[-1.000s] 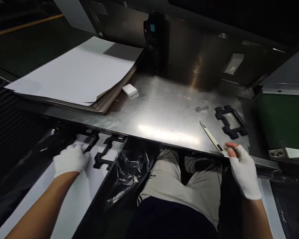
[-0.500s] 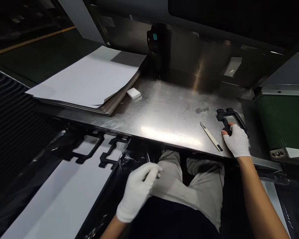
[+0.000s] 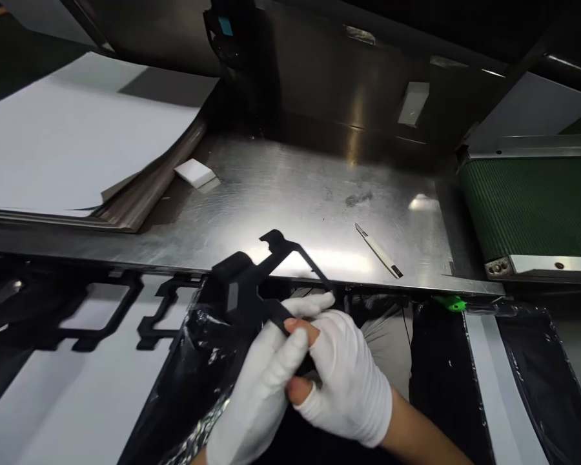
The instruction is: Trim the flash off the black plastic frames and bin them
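A black frame-shaped part, flat with a wide opening and notched edges, is held up tilted in front of the metal table's edge. My left hand, in a white glove, grips its near end from the left and below. From the right, my right hand closes on the same end; bare fingertips stick out of its white glove. The fingers overlap there and hide part of the piece. A utility knife with its blade out lies on the metal table beyond my right hand.
A stack of white sheets lies at the table's left, beside a small white block. Similar black frames lie on a white sheet at lower left. A green conveyor belt runs on the right.
My right hand has lifted the black frame part off the table's right side and brought it left to my left hand. The view has shifted to the right.
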A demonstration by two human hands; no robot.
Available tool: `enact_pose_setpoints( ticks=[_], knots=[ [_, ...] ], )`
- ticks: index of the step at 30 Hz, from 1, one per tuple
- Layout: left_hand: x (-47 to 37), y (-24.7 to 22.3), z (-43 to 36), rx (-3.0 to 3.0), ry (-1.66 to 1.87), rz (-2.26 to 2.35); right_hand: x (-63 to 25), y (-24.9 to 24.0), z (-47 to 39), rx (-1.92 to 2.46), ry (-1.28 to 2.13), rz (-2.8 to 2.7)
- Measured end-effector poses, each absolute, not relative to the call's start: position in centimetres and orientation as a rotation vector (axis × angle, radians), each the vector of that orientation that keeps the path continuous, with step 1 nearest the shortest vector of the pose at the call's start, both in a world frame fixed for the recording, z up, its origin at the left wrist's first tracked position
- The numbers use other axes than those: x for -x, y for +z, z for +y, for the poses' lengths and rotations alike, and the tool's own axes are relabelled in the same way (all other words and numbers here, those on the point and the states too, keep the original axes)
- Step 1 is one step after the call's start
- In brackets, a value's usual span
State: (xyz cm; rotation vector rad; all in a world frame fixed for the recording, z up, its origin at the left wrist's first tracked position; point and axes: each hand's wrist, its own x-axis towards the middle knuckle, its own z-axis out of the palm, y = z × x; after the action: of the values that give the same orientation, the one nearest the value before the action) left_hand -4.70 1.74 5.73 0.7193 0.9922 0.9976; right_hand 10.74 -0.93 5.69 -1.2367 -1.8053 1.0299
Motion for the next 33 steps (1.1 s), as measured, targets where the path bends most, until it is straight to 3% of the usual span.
enact_pose_setpoints(
  ticks=[4,9,11,17,22,24,29,33],
  knots=[
    [7.0,5.0,1.2,-0.863,0.849,1.313,-13.9,5.3,1.1,1.09,0.964,-1.907],
    [9.6,3.9,-1.5,-0.924,0.46,1.386,-20.7,4.3,7.9,1.951,0.372,-1.653],
    [9.4,2.9,-3.0,-0.875,0.31,1.368,-22.2,3.7,10.7,2.231,0.322,-1.705],
    [7.2,-0.9,-5.4,-0.727,0.322,1.082,-22.6,2.5,14.2,2.416,0.542,-1.83],
    [6.4,-2.8,-5.3,-0.712,0.322,1.042,-22.8,3.7,11.5,2.361,0.576,-1.792],
    [6.1,-2.7,-5.2,-0.72,0.34,1.062,-23.1,4.8,8.6,2.206,0.783,-1.694],
    [5.1,-2.2,-5.1,-0.73,0.333,1.138,-21.6,5.3,-0.6,1.627,1.749,-1.625],
    [4.0,-2.8,-5.4,-0.943,0.338,1.257,-17.9,1.2,-5.8,1.544,1.768,-1.762]
  ],
)
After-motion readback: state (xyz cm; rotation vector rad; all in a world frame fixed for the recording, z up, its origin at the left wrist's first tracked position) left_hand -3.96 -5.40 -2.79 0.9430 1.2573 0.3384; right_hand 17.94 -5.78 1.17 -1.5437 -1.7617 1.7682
